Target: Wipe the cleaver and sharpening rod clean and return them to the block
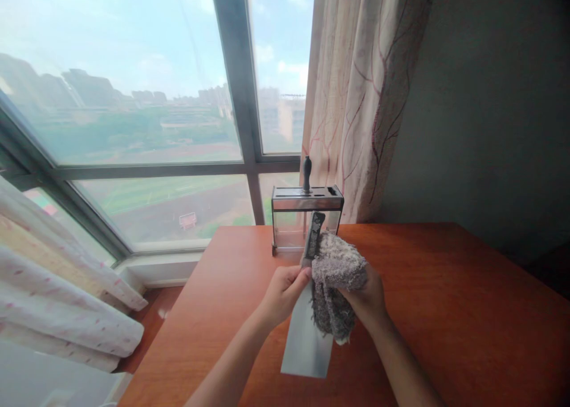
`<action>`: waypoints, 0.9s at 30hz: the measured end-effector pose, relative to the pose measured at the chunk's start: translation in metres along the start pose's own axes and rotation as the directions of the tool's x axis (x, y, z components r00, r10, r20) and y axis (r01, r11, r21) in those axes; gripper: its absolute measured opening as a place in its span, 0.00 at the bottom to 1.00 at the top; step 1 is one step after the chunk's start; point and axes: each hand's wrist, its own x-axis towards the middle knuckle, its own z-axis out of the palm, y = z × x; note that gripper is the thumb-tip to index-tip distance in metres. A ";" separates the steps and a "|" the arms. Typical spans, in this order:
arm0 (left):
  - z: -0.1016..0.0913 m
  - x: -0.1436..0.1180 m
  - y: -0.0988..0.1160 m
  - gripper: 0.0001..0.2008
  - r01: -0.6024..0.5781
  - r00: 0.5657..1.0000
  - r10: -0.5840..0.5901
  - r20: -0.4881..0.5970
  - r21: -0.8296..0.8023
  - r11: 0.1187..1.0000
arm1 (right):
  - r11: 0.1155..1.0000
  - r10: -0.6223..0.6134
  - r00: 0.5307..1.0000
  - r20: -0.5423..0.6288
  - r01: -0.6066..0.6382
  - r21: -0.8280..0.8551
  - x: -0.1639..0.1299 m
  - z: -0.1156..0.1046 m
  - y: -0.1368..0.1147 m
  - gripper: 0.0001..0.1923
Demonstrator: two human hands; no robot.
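In front of me my left hand (288, 287) grips a kitchen cleaver (305, 350) where the blade meets the handle. Its dark handle points away from me, and the broad shiny blade slants down towards me over the table. My right hand (369, 294) is closed around a bunched grey fluffy cloth (338, 264). The cloth lies against the right side of the handle and upper blade, hiding part of both and most of my right fingers. Just beyond the cleaver stands a clear knife block (307, 202) with a metal top.
A black-handled tool (307, 172) stands in the knife block, its lower part hard to make out. The reddish-brown wooden table (445, 312) reaches the window wall. Curtains (356, 86) hang behind it, and more curtain fabric (53, 300) drapes at the left.
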 end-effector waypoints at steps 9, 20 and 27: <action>-0.005 -0.003 0.004 0.24 -0.053 0.994 0.045 0.101 0.073 0.996 | 0.990 0.039 0.952 0.304 -0.078 0.116 0.004 -0.007 0.005 0.31; 0.003 -0.002 0.002 0.24 -0.027 0.997 0.027 0.078 0.010 1.000 | 0.999 0.017 0.994 0.106 -0.022 0.043 0.004 -0.004 0.006 0.25; -0.004 -0.002 0.006 0.25 0.005 0.997 -0.010 -0.082 -0.052 0.999 | 0.981 0.073 0.992 -0.108 -0.051 0.187 0.008 -0.009 0.015 0.23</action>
